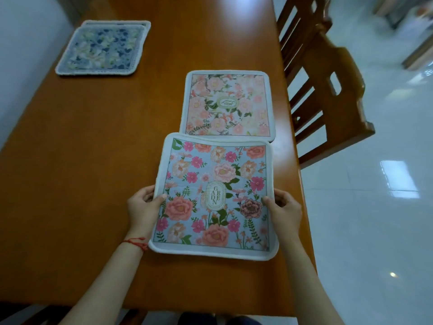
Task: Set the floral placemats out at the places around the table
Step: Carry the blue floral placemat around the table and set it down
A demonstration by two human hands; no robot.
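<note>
Head view — both hands pinch Garden placemat [215,195] side edges.

The blue-grey square placemat with pink and peach roses and a white padded border [214,195] is showing a gold-outlined oval label [215,195] at its middle, and the label is reading "GARDEN", its letters staggered down in two columns. The pale pink floral square placemat [227,105] beyond it is carrying a similar green-edged oval emblem [229,102], whose script is looking too small to read.
</note>
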